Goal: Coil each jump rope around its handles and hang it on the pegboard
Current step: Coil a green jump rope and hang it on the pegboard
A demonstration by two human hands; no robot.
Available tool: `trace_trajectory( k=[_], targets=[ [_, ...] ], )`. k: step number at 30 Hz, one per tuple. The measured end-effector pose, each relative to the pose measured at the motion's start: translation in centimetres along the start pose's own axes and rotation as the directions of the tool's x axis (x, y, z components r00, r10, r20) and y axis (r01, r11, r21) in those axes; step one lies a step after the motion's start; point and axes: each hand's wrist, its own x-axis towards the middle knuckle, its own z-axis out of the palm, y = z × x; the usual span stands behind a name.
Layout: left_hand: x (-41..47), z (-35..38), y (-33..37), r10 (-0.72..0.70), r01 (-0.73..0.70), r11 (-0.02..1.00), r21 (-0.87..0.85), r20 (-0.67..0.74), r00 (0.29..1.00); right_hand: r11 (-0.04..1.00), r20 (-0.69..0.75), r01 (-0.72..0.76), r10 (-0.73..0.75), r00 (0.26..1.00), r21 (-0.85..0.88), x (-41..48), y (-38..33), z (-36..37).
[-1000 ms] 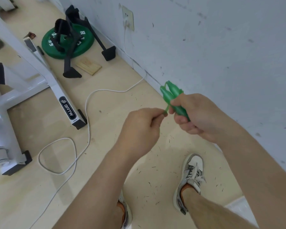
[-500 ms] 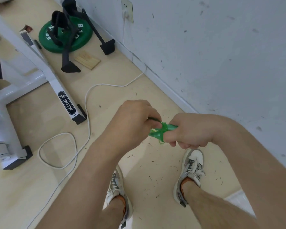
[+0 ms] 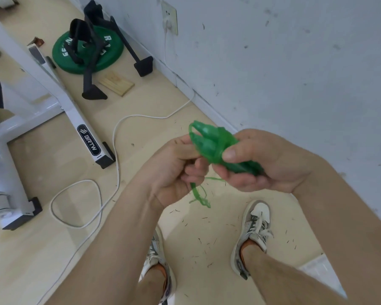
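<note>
Coiling step in hand: my right hand (image 3: 262,164) clamps paired translucent green plastic handles (image 3: 209,142); my left hand (image 3: 176,172), at nine o'clock, pinches thin green rope tail (image 3: 199,197). Next, likely: wind tail, tuck end.

bright, even daylight; soft glare on the floor (image 3: 59,249); faint shadows; wide-angle bending at edges; slight motion blur on the hands.

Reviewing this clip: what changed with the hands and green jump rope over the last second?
The left hand went from pinching the green rope beside the handles to gripping it beneath them, its loose end now dangling below. The handles tipped flat, then back up-left. The right hand grips the handles throughout; green weight plate and white cable lie unmoved.
</note>
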Motion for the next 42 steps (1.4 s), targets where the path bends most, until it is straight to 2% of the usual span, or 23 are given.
trace_trajectory(
  k=[3,6,8,11,13,14,16,17,18,20,22,27,29,31,33,35,37,39,40,42],
  targets=[
    [0.5,0.9,-0.4,0.203,-0.146,0.956,0.252,-0.214,0.956,0.997,-0.167,0.022,-0.010,0.986,0.070,0.2,0.1,0.1],
    [0.9,1.6,-1.0,0.428,-0.193,0.778,0.598,-0.281,0.859,0.995,-0.328,-0.049,0.077,0.942,0.092,0.6,0.1,0.1],
    [1.1,1.6,-1.4,0.486,-0.153,0.647,0.747,-0.250,0.837,0.990,-0.398,-0.104,0.132,0.908,0.093,0.7,0.0,0.2],
    [1.1,1.2,-1.6,0.493,-0.083,0.493,0.866,-0.199,0.847,0.983,-0.469,-0.138,0.179,0.865,0.122,0.7,-0.1,0.2],
    [1.1,1.1,-1.8,0.516,-0.057,0.316,0.947,-0.121,0.848,0.982,-0.544,-0.153,0.188,0.817,0.110,0.9,0.1,0.1],
    [0.9,1.2,-1.9,0.520,-0.043,0.195,0.980,-0.066,0.852,0.983,-0.604,-0.164,0.178,0.777,0.078,1.0,0.3,0.0],
    [0.5,1.8,-2.2,0.495,-0.015,-0.032,0.999,0.029,0.869,0.973,-0.755,-0.226,0.106,0.647,-0.057,1.2,0.8,-0.6],
    [0.2,2.0,-2.3,0.498,-0.020,-0.090,0.996,0.062,0.865,0.941,-0.818,-0.296,0.035,0.574,-0.167,1.3,1.2,-0.9],
    [0.1,2.2,-2.4,0.515,-0.039,-0.123,0.992,0.097,0.852,0.881,-0.846,-0.384,-0.036,0.531,-0.278,1.3,1.5,-1.3],
    [-0.2,2.0,-2.2,0.565,-0.076,-0.173,0.982,0.162,0.809,0.737,-0.830,-0.521,-0.096,0.549,-0.430,1.3,2.1,-1.6],
    [-0.1,1.4,-1.7,0.633,-0.097,-0.196,0.976,0.202,0.747,0.639,-0.793,-0.594,-0.043,0.608,-0.490,1.4,2.3,-1.5],
    [-0.3,0.6,-1.0,0.705,-0.154,-0.254,0.955,0.292,0.646,0.461,-0.661,-0.634,0.127,0.740,-0.621,2.0,2.5,-0.5],
    [-0.1,-0.1,-1.0,0.712,-0.191,-0.220,0.957,0.291,0.639,0.384,-0.582,-0.600,0.177,0.794,-0.701,2.3,2.3,0.4],
    [0.1,-0.9,-0.9,0.688,-0.204,-0.128,0.971,0.235,0.687,0.305,-0.500,-0.535,0.189,0.845,-0.788,2.3,1.6,1.4],
    [0.1,-1.3,-0.7,0.601,-0.178,0.013,0.984,0.134,0.788,0.260,-0.434,-0.469,0.182,0.882,-0.844,2.1,0.9,2.3],
    [0.0,-1.6,-0.4,0.404,-0.088,0.255,0.963,-0.023,0.914,0.281,-0.384,-0.411,0.148,0.911,-0.867,1.6,0.3,2.6],
    [-0.4,-1.8,0.0,0.156,-0.005,0.557,0.830,-0.099,0.983,0.379,-0.349,-0.361,0.102,0.931,-0.852,0.9,-0.1,2.5],
    [-0.6,-2.1,0.3,0.042,0.023,0.789,0.614,-0.091,0.995,0.579,-0.322,-0.280,0.031,0.946,-0.766,0.3,-0.3,2.2],
    [-0.7,-2.1,0.3,0.027,0.021,0.867,0.498,-0.088,0.996,0.682,-0.316,-0.222,-0.014,0.949,-0.696,0.1,-0.4,2.1],
    [-0.6,-1.8,0.2,0.036,-0.006,0.938,0.347,-0.081,0.996,0.812,-0.330,-0.128,-0.083,0.940,-0.570,-0.1,-0.6,1.8]
  ],
)
